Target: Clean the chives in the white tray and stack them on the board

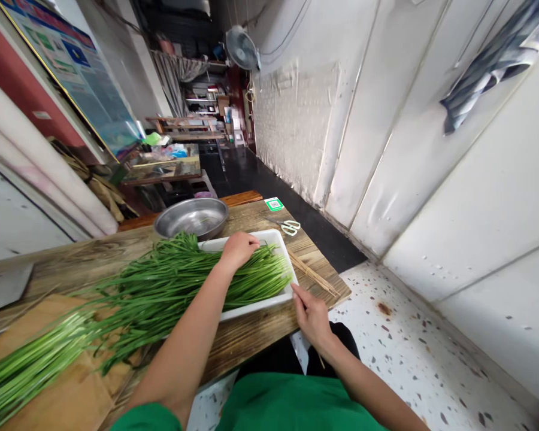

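A large bunch of garlic chives (175, 281) lies in and across a white plastic tray (282, 245), pale stem ends to the right, long leaves spilling out to the left. My left hand (239, 250) is over the tray's middle, closed with curled fingers; what they pinch, if anything, is hidden. By the tray's near right corner, my right hand (313, 314) is closed, its index finger close to the rim. From below it pokes the end of a thin bamboo skewer (321, 360). More skewers (312, 274) lie bundled right of the tray.
Behind the tray stand a steel bowl (192, 218), white-handled scissors (291, 227) and a green code card (273, 204). More chives (36, 359) lie on brown paper (72, 401) at left, near a cleaver-like metal blade (6, 287). The wooden table (247, 347) ends at right.
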`<state>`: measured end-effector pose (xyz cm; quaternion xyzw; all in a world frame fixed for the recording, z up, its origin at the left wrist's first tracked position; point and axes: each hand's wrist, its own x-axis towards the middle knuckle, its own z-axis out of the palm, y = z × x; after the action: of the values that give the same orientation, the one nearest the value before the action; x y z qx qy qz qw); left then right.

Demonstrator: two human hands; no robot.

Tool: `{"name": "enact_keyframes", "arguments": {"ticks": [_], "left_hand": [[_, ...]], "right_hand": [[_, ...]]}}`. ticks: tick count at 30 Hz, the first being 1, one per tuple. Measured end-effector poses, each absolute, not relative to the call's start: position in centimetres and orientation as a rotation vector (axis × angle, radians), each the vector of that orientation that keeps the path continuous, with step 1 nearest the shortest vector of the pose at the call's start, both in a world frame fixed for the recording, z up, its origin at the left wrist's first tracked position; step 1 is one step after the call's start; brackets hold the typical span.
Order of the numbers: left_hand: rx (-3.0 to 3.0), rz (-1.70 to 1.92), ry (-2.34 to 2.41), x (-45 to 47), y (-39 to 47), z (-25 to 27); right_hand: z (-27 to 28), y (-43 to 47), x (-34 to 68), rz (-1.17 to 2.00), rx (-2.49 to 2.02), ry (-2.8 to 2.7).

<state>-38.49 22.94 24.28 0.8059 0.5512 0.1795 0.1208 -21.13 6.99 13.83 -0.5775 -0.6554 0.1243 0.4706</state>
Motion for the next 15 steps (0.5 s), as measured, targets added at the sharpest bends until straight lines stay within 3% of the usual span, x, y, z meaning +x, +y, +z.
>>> {"name": "enact_keyframes", "arguments": {"ticks": [9, 15], "left_hand": [[2.499, -0.011, 1.863, -35.6, 24.7, 22.4], [2.393, 0.143, 1.919, -35.8, 25.6, 21.2]], "right_hand": [[13.8, 7.0, -21.3, 0.324, -1.405, -1.591], [13.8, 7.0, -21.3, 0.299, -1.424, -1.596]]}}
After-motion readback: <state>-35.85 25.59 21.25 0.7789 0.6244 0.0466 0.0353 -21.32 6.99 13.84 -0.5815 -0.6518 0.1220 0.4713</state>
